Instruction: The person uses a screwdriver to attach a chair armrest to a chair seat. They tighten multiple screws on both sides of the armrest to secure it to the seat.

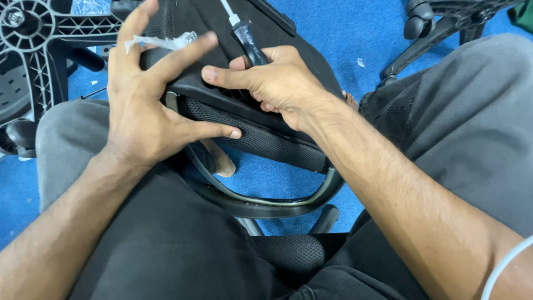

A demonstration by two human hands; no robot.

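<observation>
Got the black mesh office-chair seat part point(261, 136) propped across my lap so it stays put, left hand point(141, 105) splayed open pinching a crinkly clear plastic bag point(161, 41), right hand point(277, 80) wrapped around the black-handled screwdriver point(247, 41) on top of it.

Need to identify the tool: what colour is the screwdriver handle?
Black, seen in the head view, gripped by the right hand: screwdriver.

Bright, even light; soft shadows, slight motion blur.
</observation>
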